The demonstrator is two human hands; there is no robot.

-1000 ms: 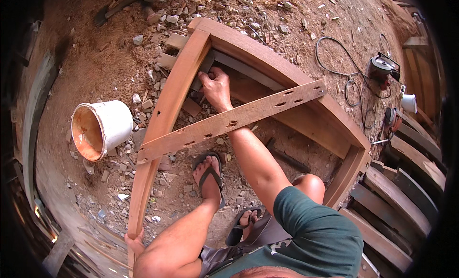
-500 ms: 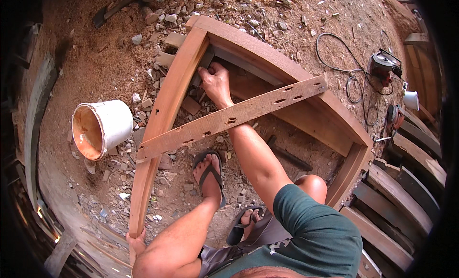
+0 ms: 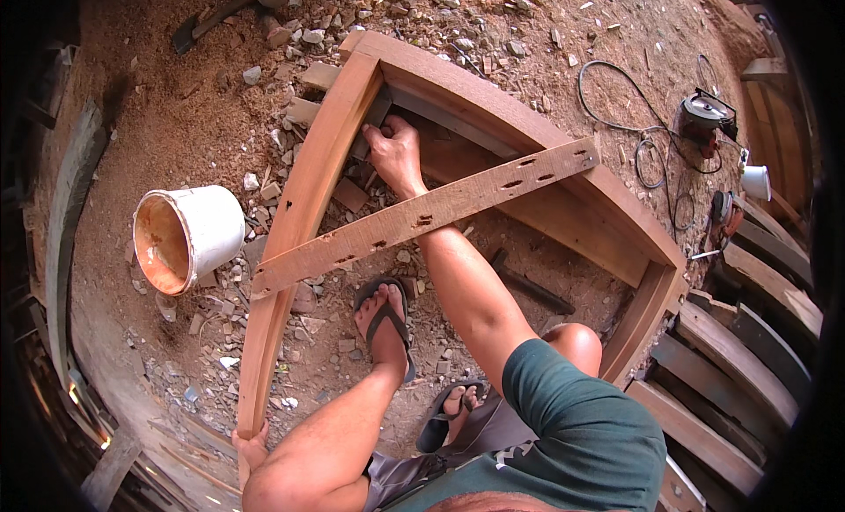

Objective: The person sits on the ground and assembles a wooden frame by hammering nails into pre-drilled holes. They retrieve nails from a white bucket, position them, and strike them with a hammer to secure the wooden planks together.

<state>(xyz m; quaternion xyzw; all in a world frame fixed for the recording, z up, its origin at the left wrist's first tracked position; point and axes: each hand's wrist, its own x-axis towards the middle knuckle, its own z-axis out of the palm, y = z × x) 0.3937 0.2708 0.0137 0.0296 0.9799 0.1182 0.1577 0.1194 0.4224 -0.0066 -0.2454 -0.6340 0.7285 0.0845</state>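
Note:
A large wooden frame (image 3: 308, 182) of reddish beams stands around my feet. A plank with several dark holes (image 3: 422, 220) lies diagonally across it, over my right forearm. Inside the far corner sits a grey metal carpenter's square (image 3: 453, 124), one arm along the left beam and the other along the far beam. My right hand (image 3: 398, 156) reaches under the plank and pinches the square's shorter visible arm against the left beam. At the near end of that beam, my left hand (image 3: 252, 447) is closed round the wood, partly hidden by my knee.
To the left a white bucket (image 3: 211, 230) lies tipped on the rubble. A hammer (image 3: 532, 283) rests on the ground within the frame. Further right are a circular saw (image 3: 704, 116) with a looped cord, a sander (image 3: 725, 217) and stacked boards (image 3: 717, 384). An axe (image 3: 211, 21) lies far left.

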